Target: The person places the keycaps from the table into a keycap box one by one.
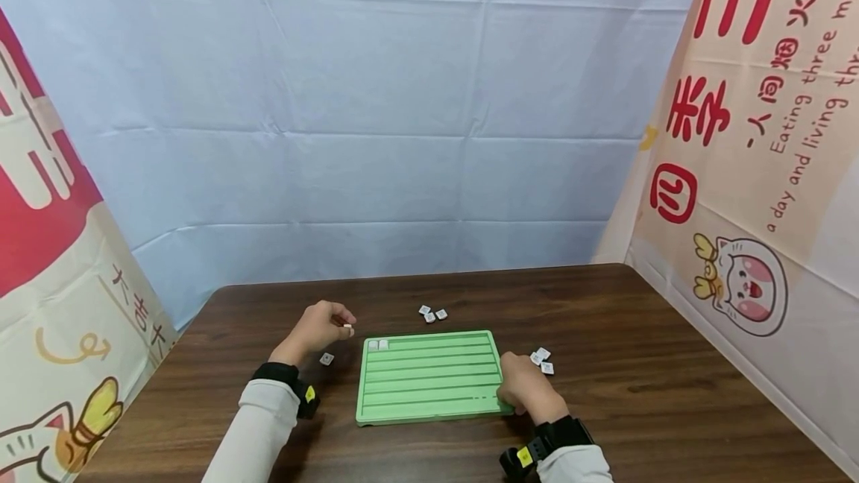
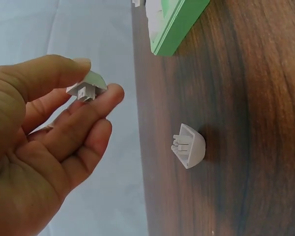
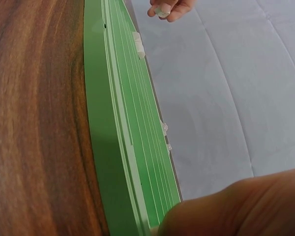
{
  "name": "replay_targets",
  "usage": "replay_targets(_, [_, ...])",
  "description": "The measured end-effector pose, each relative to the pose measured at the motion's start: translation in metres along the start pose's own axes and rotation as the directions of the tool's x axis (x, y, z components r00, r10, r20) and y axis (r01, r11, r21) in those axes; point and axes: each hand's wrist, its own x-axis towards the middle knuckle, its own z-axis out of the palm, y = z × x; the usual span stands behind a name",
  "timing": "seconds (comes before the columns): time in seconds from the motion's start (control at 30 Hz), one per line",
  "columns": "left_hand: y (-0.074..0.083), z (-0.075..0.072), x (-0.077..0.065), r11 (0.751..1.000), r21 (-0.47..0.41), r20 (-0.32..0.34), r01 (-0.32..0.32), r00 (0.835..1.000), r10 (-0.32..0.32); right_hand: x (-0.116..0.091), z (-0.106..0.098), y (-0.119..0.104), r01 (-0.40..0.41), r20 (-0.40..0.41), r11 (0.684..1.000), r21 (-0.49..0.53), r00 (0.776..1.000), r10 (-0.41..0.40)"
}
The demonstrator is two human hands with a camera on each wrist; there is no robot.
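Note:
My left hand (image 1: 318, 330) pinches a white keycap (image 2: 91, 84) between thumb and fingers, its hollow underside and stem showing in the left wrist view. The hand is raised off the far left corner of a green ridged tray (image 1: 429, 379). Another keycap (image 1: 326, 358) lies upside down on the table just below this hand. Two white keycaps (image 1: 378, 345) sit side by side in the tray's far left corner. At the tray's near right corner, my right hand (image 1: 529, 386) grips the edge, its thumb (image 3: 187, 216) at the rim; its other fingers are mostly hidden.
Three loose keycaps (image 1: 430, 317) lie behind the tray. To the right of the right hand is another small group of keycaps (image 1: 542, 361). The dark wooden table (image 1: 671, 379) meets a pale cloth backdrop (image 1: 369, 133) at its far edge, with printed cloths on both sides.

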Motion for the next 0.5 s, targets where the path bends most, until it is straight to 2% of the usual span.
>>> replay_targets(0.07, [-0.0014,0.0007,0.0,1.0,-0.018,0.008,0.005,1.0,-0.005,0.0001,-0.0003,-0.0001,-0.005,0.001,1.0,-0.003,1.0,0.005])
replay_targets(0.23, [-0.0041,0.0023,-0.0003,0.999,-0.042,0.022,-0.03,0.999,0.031,0.0,-0.001,-0.0005,-0.013,0.005,1.0,-0.008,1.0,0.013])
replay_targets(0.5, [-0.0049,0.0023,-0.0009,0.996,-0.033,0.053,-0.084,0.995,0.086,-0.0004,-0.0024,-0.0017,-0.009,-0.003,1.0,-0.016,1.0,0.009])
